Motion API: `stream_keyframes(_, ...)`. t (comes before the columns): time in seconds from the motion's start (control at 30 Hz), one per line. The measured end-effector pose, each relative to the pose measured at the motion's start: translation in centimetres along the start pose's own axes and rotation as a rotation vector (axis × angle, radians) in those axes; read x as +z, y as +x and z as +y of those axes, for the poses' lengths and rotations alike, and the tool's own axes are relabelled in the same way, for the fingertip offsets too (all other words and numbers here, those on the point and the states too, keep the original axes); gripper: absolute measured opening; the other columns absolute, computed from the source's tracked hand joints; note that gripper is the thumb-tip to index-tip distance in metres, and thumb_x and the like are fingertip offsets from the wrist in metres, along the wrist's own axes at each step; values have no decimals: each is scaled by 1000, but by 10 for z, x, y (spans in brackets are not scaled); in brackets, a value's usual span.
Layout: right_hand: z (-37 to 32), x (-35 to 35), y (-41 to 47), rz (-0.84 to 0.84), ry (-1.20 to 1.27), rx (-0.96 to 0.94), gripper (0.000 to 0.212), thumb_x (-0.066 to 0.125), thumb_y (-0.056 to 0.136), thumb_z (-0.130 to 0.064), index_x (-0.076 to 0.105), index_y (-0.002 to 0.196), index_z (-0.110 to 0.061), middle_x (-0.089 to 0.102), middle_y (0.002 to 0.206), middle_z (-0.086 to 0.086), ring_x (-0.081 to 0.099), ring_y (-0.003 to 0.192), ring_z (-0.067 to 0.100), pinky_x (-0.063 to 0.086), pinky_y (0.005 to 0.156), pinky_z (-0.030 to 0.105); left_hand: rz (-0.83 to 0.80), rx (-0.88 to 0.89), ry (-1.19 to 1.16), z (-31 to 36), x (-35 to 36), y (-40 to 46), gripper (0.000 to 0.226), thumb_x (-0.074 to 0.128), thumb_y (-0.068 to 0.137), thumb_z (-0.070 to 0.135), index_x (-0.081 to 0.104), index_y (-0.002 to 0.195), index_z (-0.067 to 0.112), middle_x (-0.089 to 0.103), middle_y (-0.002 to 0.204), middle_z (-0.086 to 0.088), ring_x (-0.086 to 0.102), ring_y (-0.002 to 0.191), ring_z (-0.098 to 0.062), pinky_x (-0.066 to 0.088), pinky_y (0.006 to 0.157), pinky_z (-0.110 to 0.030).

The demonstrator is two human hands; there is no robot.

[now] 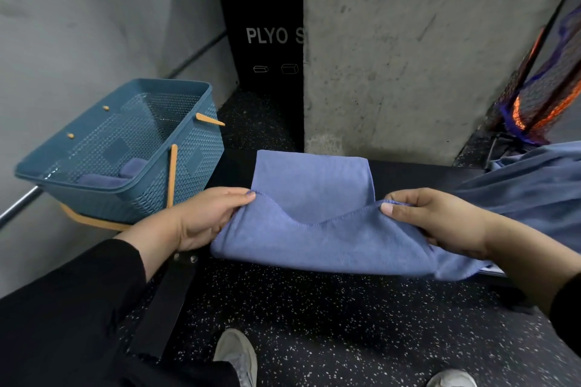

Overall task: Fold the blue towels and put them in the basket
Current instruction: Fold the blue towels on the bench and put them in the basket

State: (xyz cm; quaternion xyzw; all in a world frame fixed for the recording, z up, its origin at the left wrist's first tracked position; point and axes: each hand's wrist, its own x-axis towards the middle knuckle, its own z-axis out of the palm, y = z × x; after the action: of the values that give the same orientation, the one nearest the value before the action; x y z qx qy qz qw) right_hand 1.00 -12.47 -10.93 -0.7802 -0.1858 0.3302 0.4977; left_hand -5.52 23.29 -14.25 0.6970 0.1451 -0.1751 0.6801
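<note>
head | left hand (201,218) pinches towel (314,223) near-left corner | right hand (440,220) pinches its near-right corner | towel half-folded on black bench (415,171), centre | basket (125,151) far left, holding folded towels (125,173)

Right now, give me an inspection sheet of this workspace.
Surface: black bench, towel draped over it.
Job's things: blue towel half folded; blue basket at left holds folded towels; more blue cloth at right.
Clutter: nothing seen.
Grippers: left hand and right hand each pinch the towel's near edge.
Cables: nothing seen.
Surroundings: concrete pillar, black plyo box, speckled floor.
</note>
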Motion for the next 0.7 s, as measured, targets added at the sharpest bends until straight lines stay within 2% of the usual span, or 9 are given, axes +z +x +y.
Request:
stream_keyframes(0.03, -1, 0, 4, 36, -33, -13, 33, 58, 98, -38, 65, 78, -13, 51, 65, 0, 43, 59, 12, 39, 53, 23, 22, 20, -54, 2, 0, 4, 25, 47, 104, 13, 72, 105, 7, 76, 105, -12, 74, 93, -16, 58, 76, -25)
stream_keyframes(0.1, -1, -1, 18, 168, -96, -63, 40, 61, 97, -45, 65, 85, -7, 54, 67, 10, 48, 64, 17, 42, 60, 35, 139, 122, -120, 7, 0, 16, 24, 48, 104, 14, 71, 103, 9, 78, 100, -8, 74, 92, -15, 57, 74, -24)
stream_keyframes(0.17, 0, -4, 38, 381, -125, -104, 41, 58, 98, -44, 60, 83, -6, 51, 66, 8, 45, 65, 15, 39, 64, 38, 307, 247, -101, 9, -5, 36, 27, 47, 106, 22, 71, 96, 16, 77, 90, -1, 70, 86, -15, 53, 70, -27)
stream_keyframes(0.27, 2, -10, 74, 569, -59, -85, 36, 57, 95, -41, 54, 71, -15, 45, 61, -2, 44, 62, 16, 46, 62, 48, 522, 372, 190, 8, -16, 69, 37, 49, 103, 41, 62, 80, 16, 58, 71, 1, 53, 71, -15, 38, 62, -32)
stream_keyframes(0.3, 6, -13, 87, 588, -12, -65, 34, 56, 92, -41, 53, 71, -15, 46, 62, 0, 45, 62, 17, 49, 62, 53, 562, 406, 294, 8, -17, 78, 40, 48, 103, 41, 57, 79, 10, 52, 70, -2, 47, 69, -15, 34, 62, -34)
stream_keyframes(0.37, 11, -16, 109, 621, -15, -34, 36, 56, 93, -38, 52, 76, -7, 45, 63, 2, 44, 62, 18, 45, 60, 48, 633, 444, 450, 11, -14, 95, 42, 47, 105, 34, 46, 74, 6, 43, 65, -2, 38, 63, -14, 27, 58, -35)
stream_keyframes(0.43, 18, -17, 126, 629, -124, -20, 36, 54, 99, -33, 53, 76, -6, 46, 63, 0, 41, 62, 15, 36, 61, 34, 658, 434, 542, 13, -9, 110, 41, 47, 105, 30, 39, 69, 12, 39, 60, 2, 33, 57, -15, 24, 55, -36)
stream_keyframes(0.57, 37, -14, 147, 501, -408, 79, 32, 47, 104, -32, 50, 76, -16, 55, 72, -2, 50, 71, 19, 34, 59, 34, 562, 308, 739, -3, -9, 136, 38, 44, 105, 32, 46, 76, 8, 49, 63, -4, 43, 60, -21, 30, 56, -37)
stream_keyframes(0.7, 43, -11, 150, 448, -585, 111, 33, 38, 107, -32, 46, 79, -16, 57, 82, 7, 53, 81, 30, 29, 66, 35, 445, 260, 1003, -15, -5, 137, 40, 40, 107, 33, 40, 73, 12, 51, 69, -5, 53, 73, -30, 30, 62, -39)
